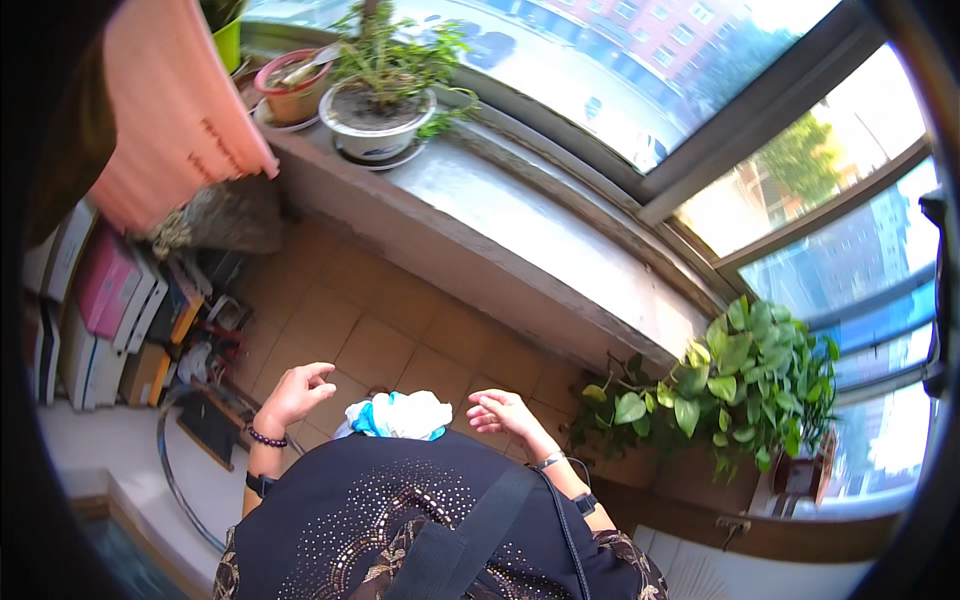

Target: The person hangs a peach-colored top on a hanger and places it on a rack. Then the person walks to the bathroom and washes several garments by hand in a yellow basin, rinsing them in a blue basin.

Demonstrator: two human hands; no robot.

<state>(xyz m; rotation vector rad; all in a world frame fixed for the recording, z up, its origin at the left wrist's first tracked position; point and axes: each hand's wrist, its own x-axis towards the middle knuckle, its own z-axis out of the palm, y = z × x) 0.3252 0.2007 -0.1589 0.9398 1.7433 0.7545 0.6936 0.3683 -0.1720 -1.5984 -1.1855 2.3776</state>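
A window (750, 122) fills the far side above the sill (530, 220), probably why the leafy plant (735, 370) stands right and the potted plant (377, 128) far left: light. Near, a white-and-blue cloth bundle (402, 414), its support hidden, lies between the left hand (293, 396) and right hand (507, 416), both open, apart from it.

**Clearance and Obstructions**

Passage: above the floor tiles (390, 345), forward to the sill wall (450, 255). Obstructions: white-and-blue cloth (402, 413) between left hand (297, 395) and right hand (507, 413); potted plants (376, 122) on the sill's (520, 225) left end; leafy plant (740, 375) at right; boxes (110, 285) at left.
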